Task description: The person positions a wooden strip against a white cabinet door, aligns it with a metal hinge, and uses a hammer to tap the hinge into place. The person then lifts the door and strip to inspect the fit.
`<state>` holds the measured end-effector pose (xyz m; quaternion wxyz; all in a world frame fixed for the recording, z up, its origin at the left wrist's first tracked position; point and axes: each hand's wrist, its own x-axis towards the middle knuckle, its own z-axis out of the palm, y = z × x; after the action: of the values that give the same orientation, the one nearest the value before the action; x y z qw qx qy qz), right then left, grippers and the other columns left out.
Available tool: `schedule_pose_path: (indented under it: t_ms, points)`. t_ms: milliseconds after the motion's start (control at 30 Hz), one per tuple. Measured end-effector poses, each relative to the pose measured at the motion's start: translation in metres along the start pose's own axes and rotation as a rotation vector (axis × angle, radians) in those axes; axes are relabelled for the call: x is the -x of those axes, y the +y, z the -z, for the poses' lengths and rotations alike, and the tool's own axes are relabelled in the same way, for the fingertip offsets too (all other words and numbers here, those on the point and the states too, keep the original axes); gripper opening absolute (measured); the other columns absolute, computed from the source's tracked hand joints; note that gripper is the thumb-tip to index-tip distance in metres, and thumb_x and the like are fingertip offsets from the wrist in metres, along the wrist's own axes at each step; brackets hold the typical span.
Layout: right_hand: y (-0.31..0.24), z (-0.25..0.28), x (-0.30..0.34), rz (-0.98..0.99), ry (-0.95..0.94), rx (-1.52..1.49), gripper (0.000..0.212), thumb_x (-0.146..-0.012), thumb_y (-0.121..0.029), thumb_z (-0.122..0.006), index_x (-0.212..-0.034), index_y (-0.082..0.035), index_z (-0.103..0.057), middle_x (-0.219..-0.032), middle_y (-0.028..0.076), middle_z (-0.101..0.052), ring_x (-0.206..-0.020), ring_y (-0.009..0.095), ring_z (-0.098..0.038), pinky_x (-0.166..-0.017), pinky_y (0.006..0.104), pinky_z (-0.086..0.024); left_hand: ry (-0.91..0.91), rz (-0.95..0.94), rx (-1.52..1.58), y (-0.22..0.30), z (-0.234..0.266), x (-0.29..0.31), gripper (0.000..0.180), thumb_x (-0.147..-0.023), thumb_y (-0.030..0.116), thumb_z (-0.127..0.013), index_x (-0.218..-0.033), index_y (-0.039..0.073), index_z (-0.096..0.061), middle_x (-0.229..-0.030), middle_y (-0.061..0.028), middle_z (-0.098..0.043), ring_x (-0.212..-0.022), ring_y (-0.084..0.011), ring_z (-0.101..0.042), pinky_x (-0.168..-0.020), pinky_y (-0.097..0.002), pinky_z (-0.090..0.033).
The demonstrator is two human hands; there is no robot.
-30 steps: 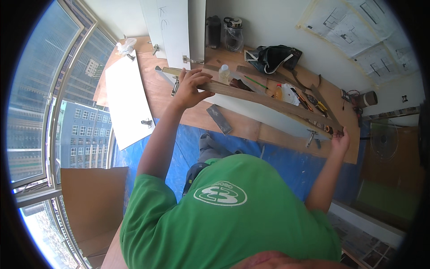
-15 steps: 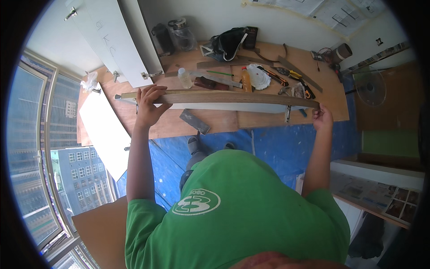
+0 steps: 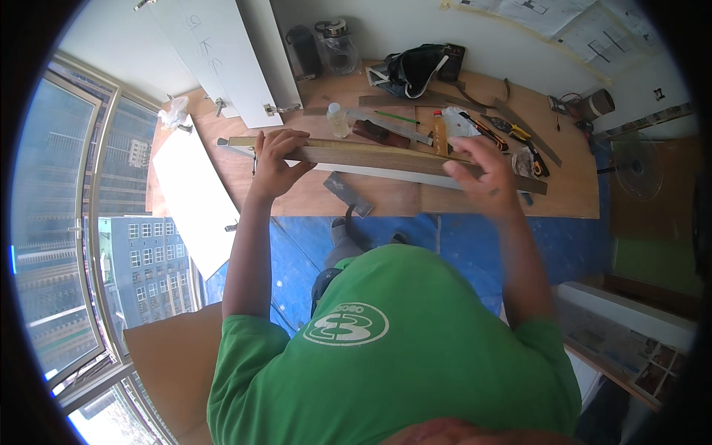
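A long brown wood-grain strip (image 3: 371, 157) runs along the edge of a white panel (image 3: 415, 179) that stands on the workbench. Near its left end, my left hand (image 3: 278, 165) grips the strip, fingers over the far side and thumb on the near side. My right hand (image 3: 486, 178) is over the right part of the strip, fingers apart and slightly blurred; nothing shows in its grasp. Whether its fingertips touch the strip I cannot tell. A dark grey flat block (image 3: 347, 194) lies on the bench between my hands, on the near side of the panel.
Behind the strip are a clear bottle (image 3: 337, 122), an orange-filled bottle (image 3: 440, 135), a green pencil (image 3: 397, 117), cutters and pliers (image 3: 512, 130), and a dark bag (image 3: 408, 73). White cabinet doors (image 3: 222, 67) lean at the left. Blue sheeting (image 3: 475, 245) covers the floor.
My right hand has left the strip's right end and moved left over it, its fingers now spread. My left hand keeps its grip near the left end. The whole view has shifted slightly.
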<state>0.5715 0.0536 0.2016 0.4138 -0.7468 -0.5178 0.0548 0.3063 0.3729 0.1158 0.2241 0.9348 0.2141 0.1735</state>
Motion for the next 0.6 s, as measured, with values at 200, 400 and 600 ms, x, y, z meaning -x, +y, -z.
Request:
schedule_pose_path:
  t_ms: [200, 400, 600]
  points:
    - [-0.044, -0.112, -0.051, 0.326, -0.264, 0.325, 0.057, -0.087, -0.022, -0.080, -0.140, -0.012, -0.064, -0.112, 0.011, -0.063, -0.100, 0.031, -0.065, -0.090, 0.0427, -0.056, 0.062, -0.014, 0.032, 0.006, 0.001, -0.001, 0.039, -0.075, 0.019, -0.089, -0.107, 0.011, -0.068, -0.135, -0.0009, -0.068, -0.135, -0.0259, -0.056, -0.125, -0.0584, -0.017]
    - [-0.050, -0.109, -0.062, 0.142, -0.405, 0.182, 0.047, -0.089, -0.014, -0.074, -0.135, -0.014, -0.066, -0.108, 0.010, -0.065, -0.091, 0.030, -0.068, -0.080, 0.0422, -0.058, 0.190, 0.045, 0.267, -0.005, 0.005, 0.003, 0.048, -0.076, 0.012, -0.085, -0.113, 0.006, -0.055, -0.144, -0.0096, -0.061, -0.126, -0.0302, -0.063, -0.118, -0.0525, -0.036]
    - [-0.061, -0.092, -0.069, 0.072, -0.346, 0.035, 0.051, -0.086, -0.005, -0.076, -0.136, -0.011, -0.067, -0.109, 0.012, -0.067, -0.088, 0.031, -0.067, -0.078, 0.0392, -0.055, 0.215, 0.027, 0.238, -0.041, 0.013, 0.008, 0.043, -0.079, 0.009, -0.083, -0.118, 0.003, -0.066, -0.148, -0.0121, -0.058, -0.127, -0.0319, -0.062, -0.110, -0.0444, -0.046]
